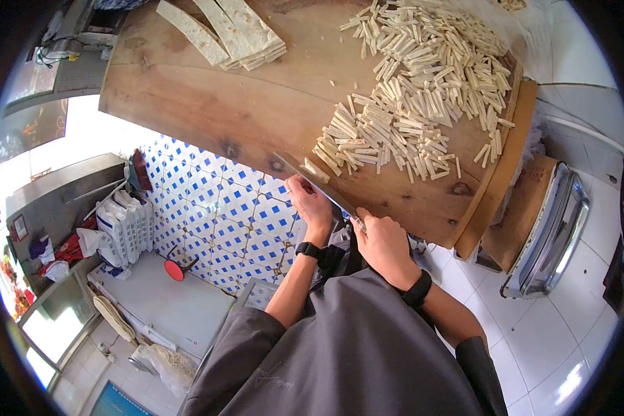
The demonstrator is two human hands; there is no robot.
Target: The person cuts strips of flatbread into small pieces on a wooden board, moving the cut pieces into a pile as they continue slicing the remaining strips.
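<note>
My right hand [383,246] is closed around the handle of a knife [329,194] at the front edge of the wooden board. Its long blade points up and to the left. Close against the near side of the blade is my left hand [310,206], fingers curled; what lies under them is hidden. Just past the blade is a small pale piece of flatbread [317,170]. A heap of cut flatbread strips [423,90] spreads over the right part of the board. Several long flatbread slabs [239,35] lie stacked at the far left.
The wooden board [208,97] has a raised ledge [496,173] on its right side. A metal-rimmed container [544,232] stands to the right. To the left are a white chest [166,298], a red round object [175,270] and stacked white packages [126,225]. Blue-and-white tiles [215,201] show beyond.
</note>
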